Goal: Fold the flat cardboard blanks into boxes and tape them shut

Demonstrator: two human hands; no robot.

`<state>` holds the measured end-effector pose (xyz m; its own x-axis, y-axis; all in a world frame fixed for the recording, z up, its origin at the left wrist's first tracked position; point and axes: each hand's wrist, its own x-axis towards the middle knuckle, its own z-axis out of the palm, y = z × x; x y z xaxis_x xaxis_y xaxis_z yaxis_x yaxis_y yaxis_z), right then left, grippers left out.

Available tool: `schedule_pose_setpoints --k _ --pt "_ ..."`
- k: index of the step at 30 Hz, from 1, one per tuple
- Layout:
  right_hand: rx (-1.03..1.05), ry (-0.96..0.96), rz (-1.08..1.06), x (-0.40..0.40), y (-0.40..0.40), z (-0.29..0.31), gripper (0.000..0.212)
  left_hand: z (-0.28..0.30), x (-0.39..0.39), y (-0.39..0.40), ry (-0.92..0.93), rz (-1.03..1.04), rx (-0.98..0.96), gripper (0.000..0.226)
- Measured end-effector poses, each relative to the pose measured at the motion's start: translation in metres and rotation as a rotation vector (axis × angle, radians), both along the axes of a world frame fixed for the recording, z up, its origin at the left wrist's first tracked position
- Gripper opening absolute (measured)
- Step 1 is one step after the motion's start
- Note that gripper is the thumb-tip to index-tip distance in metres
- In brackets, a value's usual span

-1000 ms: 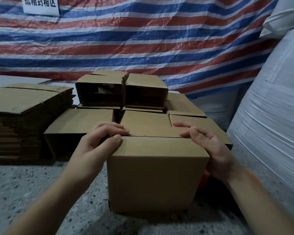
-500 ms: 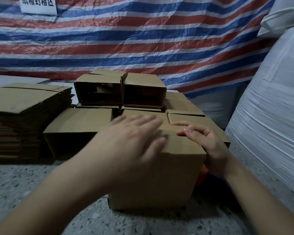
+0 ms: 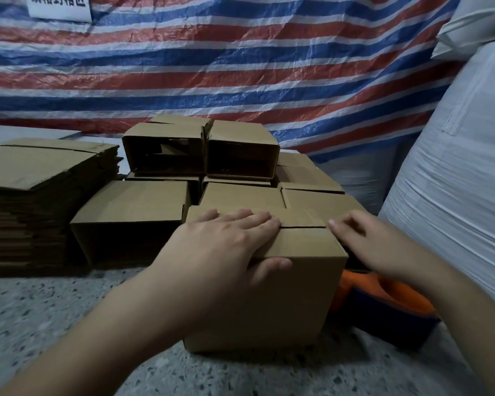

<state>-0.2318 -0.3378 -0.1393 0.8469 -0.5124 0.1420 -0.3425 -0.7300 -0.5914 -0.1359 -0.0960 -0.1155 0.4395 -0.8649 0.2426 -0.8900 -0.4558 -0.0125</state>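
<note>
The left hand (image 3: 226, 247) is pressing flat on the folded top flaps of the near brown cardboard box (image 3: 269, 295), its seam lying untaped, while the loosely curled, empty right hand (image 3: 375, 244) is touching its right edge, with a stack of flat cardboard blanks (image 3: 40, 195) waiting far left.

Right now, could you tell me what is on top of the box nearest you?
Your left hand lies flat on the nearest box, fingers across the seam between its closed flaps, thumb over the front edge. No tape shows on the visible seam; the stretch beneath the hand is hidden.
</note>
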Motion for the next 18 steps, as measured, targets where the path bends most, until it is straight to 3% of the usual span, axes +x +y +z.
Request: schedule_pose_setpoints --k 2,4,6,11,18 --pt "-0.274 0.16 -0.107 -0.013 -0.007 -0.012 0.06 -0.002 0.0 0.0 -0.005 -0.005 -0.007 0.089" --pt "-0.357 0.226 -0.16 -0.027 -0.013 -0.025 0.07 -0.003 0.0 0.0 -0.012 -0.007 -0.014 0.087" --pt "-0.389 0.298 -0.185 -0.039 -0.016 -0.038 0.077 -0.004 0.0 -0.001 -0.02 -0.008 -0.02 0.087" --pt "-0.38 0.383 -0.268 -0.052 -0.014 -0.061 0.061 -0.006 0.001 0.0 -0.057 -0.013 -0.041 0.087" --pt "-0.501 0.42 -0.254 -0.058 -0.011 -0.068 0.057 -0.006 0.0 0.003 -0.055 -0.021 -0.066 0.088"
